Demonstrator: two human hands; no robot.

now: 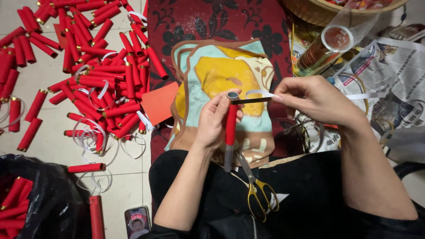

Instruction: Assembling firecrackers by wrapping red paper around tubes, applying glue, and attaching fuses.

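1. The left hand (216,118) is gripping the red tube (230,128) upright, fingers closed around it just below its open top.
2. The right hand (315,98) is pinching the dark strip (250,101), pulling it sideways from the rim — keeping it taut and level is helping it wrap cleanly.
3. Scissors (256,190) are lying below both hands, near the lap.

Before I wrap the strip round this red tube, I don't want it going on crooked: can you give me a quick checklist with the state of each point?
1. Left hand grips the red tube firmly: ok.
2. Right hand pinches the dark strip: ok.
3. Strip reaches the tube's top end: ok.
4. Strip taut and level: ok.
5. White backing fully peeled off: cannot tell.
6. Scissors within reach on the lap: ok.
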